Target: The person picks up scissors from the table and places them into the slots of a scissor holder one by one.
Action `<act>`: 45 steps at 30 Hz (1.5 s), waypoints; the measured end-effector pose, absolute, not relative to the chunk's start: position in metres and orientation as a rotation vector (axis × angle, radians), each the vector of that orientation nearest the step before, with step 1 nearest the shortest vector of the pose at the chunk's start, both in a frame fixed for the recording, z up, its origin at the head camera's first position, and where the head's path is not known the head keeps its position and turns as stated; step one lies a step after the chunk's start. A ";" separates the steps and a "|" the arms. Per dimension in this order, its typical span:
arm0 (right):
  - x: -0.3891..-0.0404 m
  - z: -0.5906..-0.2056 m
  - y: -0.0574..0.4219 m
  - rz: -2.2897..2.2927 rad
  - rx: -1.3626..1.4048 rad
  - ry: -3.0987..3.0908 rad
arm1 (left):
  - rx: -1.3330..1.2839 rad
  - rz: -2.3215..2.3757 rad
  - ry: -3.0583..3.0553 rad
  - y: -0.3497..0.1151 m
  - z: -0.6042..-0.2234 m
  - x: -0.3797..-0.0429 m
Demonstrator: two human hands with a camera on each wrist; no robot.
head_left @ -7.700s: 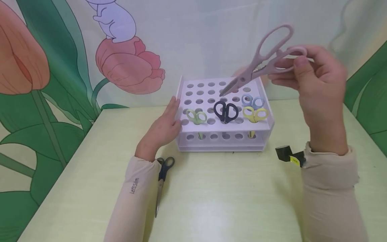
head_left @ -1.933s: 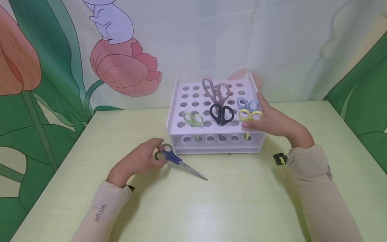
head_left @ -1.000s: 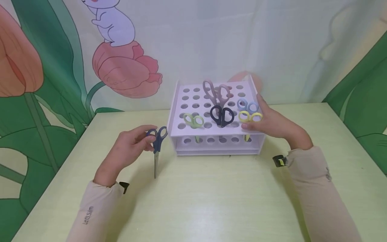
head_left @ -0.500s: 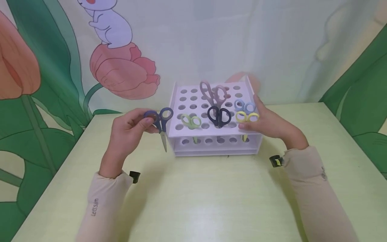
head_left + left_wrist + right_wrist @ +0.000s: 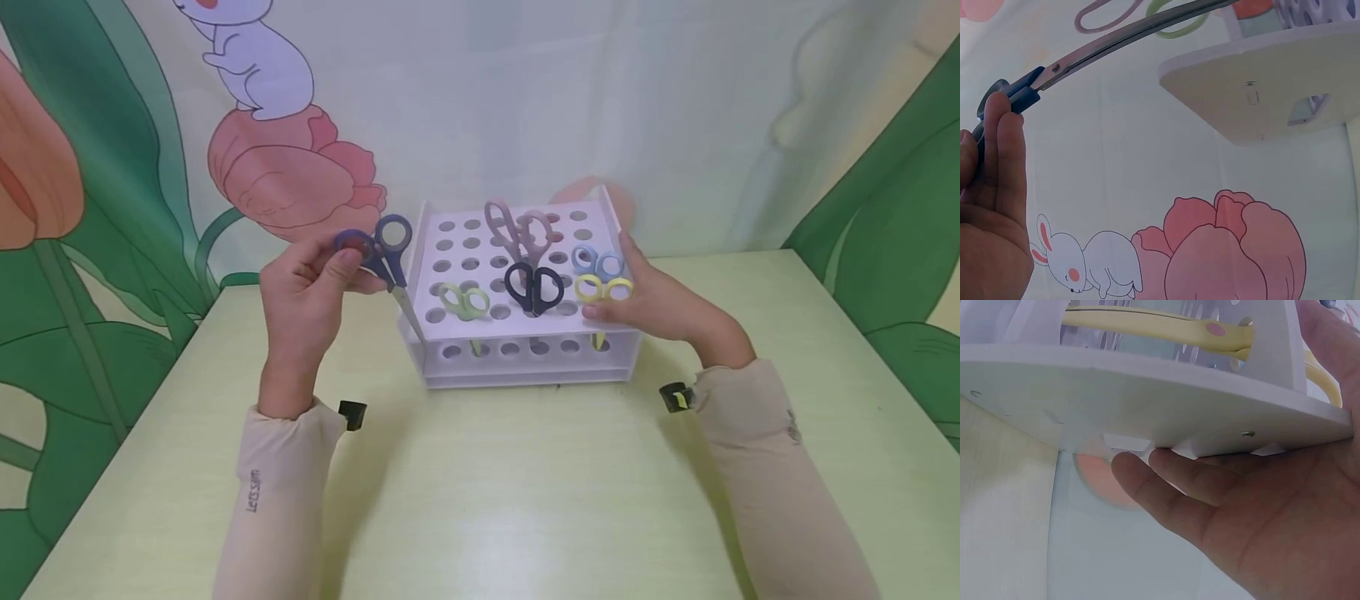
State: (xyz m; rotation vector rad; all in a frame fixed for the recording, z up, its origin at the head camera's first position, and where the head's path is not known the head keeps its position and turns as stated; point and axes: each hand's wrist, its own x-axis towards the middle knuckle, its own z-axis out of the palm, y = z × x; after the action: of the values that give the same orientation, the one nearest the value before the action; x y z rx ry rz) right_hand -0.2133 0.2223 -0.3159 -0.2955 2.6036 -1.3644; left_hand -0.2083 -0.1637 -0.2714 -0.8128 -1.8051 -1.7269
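Observation:
In my left hand (image 5: 303,304) I pinch one handle loop of a pair of blue-handled scissors (image 5: 390,271), thumb in front. They are held up at the left of a white holed rack (image 5: 447,327), blades angled down right across its left front corner in the head view. The left wrist view shows the scissors' blade (image 5: 1116,47) stretching toward the rack. My right hand (image 5: 660,304) holds the rack's right side, thumb at the front of the top board. In the right wrist view its fingers (image 5: 1172,509) lie along the outside of the side panel (image 5: 1147,406).
Several scissors stand in the rack's holes, handles up: green (image 5: 465,302), black (image 5: 534,287), pink (image 5: 517,233), blue (image 5: 597,262) and yellow (image 5: 603,289). The rack stands on a pale table (image 5: 510,492) before a flower-printed backdrop (image 5: 480,100).
Earlier my right hand held the pink scissors; they now stand in the rack and that hand holds the rack. My left hand has lifted the blue-handled scissors from the table toward the rack.

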 end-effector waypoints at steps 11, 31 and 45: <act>-0.213 -0.320 0.223 -1.383 -0.278 2.589 | -0.734 -1.740 -1.623 -0.157 -0.268 -0.214; -0.214 -0.314 0.220 -1.414 -0.317 2.596 | -0.643 -1.821 -1.587 -0.140 -0.281 -0.245; -0.212 -0.315 0.220 -1.437 -0.322 2.591 | -0.623 -1.836 -1.616 -0.127 -0.289 -0.255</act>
State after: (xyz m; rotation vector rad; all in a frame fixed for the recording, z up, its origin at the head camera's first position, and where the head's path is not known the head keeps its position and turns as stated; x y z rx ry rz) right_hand -0.2122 0.2197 -0.3153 -0.3220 2.5910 -1.4367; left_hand -0.2549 -0.1266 -0.2887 -0.6229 -1.6163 -1.8363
